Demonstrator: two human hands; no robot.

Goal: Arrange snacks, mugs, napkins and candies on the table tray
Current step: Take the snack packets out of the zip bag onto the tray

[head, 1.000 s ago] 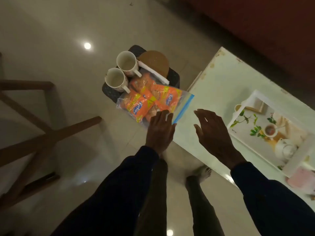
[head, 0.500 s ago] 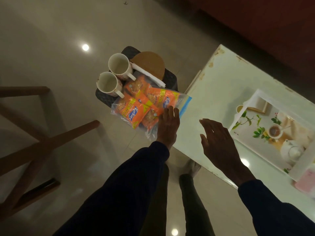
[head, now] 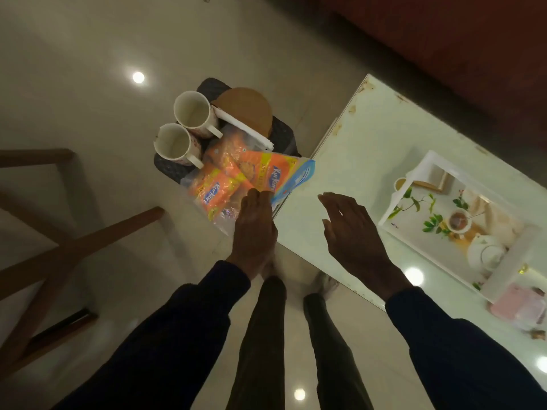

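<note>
Seen from above in dim light: dark sleeves (head: 183, 329) and trouser legs (head: 266, 335) at the near edge, bare feet on the pale tiled floor (head: 88, 54).

Left hand (head: 254, 229) stretched forward, fingertips (head: 257, 194) lying on the near edge of a clear zip bag (head: 251, 179) of orange snack packets (head: 219, 187); fingers held together and flat, whether actually pinching the plastic impossible to tell. Bag sagging over the gap between stool (head: 284, 134) and table (head: 364, 137), blue zip strip just right of the fingertips.

Right hand (head: 352, 235) raised above the near table corner, palm turned inward, fingers (head: 331, 202) spread and holding nothing, well apart from the bag.

Beyond the left fingertips, on the dark stool: two white mugs (head: 189, 128) side by side, upright and empty, handles pointing toward the bag. Just past the bag, a folded white napkin (head: 242, 128) lying across a round brown mat (head: 245, 109), its far end touching the farther mug.

Right of the right hand, well apart from the fingers: a white tray (head: 500, 276) with a printed teapot-and-leaves picture, set on the table. At its near right end, a pink container (head: 521, 306), contents too blurred to make out.

Far left, wooden furniture legs (head: 74, 241).
</note>
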